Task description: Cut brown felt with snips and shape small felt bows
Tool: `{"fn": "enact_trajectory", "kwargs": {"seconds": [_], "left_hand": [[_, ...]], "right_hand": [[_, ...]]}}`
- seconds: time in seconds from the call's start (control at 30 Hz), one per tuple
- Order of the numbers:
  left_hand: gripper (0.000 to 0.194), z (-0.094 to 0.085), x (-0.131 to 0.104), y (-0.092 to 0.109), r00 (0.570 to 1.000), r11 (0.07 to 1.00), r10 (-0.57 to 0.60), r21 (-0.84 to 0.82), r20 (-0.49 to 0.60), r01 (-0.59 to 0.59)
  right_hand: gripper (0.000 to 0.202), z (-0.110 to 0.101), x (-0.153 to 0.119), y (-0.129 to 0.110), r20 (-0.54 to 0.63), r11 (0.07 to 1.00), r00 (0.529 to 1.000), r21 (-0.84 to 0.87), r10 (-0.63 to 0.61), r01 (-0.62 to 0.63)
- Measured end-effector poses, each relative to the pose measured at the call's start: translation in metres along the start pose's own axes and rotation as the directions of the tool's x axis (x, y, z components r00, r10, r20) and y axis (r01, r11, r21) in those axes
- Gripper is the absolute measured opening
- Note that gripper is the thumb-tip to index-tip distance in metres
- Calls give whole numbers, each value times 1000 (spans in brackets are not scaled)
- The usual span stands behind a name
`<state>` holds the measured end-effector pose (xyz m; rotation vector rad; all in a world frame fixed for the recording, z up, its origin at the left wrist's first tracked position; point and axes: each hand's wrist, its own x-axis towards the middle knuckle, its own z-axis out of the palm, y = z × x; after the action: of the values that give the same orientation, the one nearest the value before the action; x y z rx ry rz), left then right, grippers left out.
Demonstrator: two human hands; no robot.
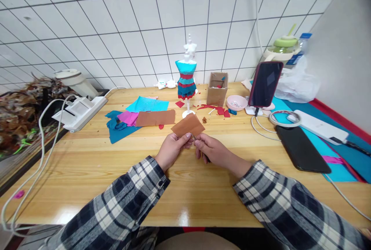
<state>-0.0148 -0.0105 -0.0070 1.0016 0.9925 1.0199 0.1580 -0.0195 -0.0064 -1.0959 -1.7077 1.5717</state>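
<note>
A brown piece of crepe paper (188, 125) is pinched by its near edge in my left hand (171, 147), thumb on top. My right hand (211, 148) is closed round small dark-handled scissors (208, 159), mostly hidden by the fingers. Their thin metal tip meets the paper's near edge between my hands. Just behind the paper stands a small white dress form (190, 48) wearing a paper dress (186, 82) in turquoise, red and dark teal bands. Another brown strip (155, 118) lies to the left, beside pink (128, 118), teal and bright blue sheets (147, 104).
A small cardboard box (217, 89), a pink bowl (237, 102) and red scraps (220, 110) lie behind my right hand. Farther right are a propped phone (266, 84), a black phone (303, 148) and a tape roll (285, 119). A power strip (84, 114) with cables is at left.
</note>
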Motion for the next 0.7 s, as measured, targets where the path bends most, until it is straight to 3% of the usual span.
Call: {"fn": "enact_trajectory", "kwargs": {"seconds": [0.7], "left_hand": [[25, -1, 0, -2, 1000, 1000, -23, -7, -5, 23]], "right_hand": [[23, -4, -2, -5, -9, 999, 1000, -50, 16, -16]]}}
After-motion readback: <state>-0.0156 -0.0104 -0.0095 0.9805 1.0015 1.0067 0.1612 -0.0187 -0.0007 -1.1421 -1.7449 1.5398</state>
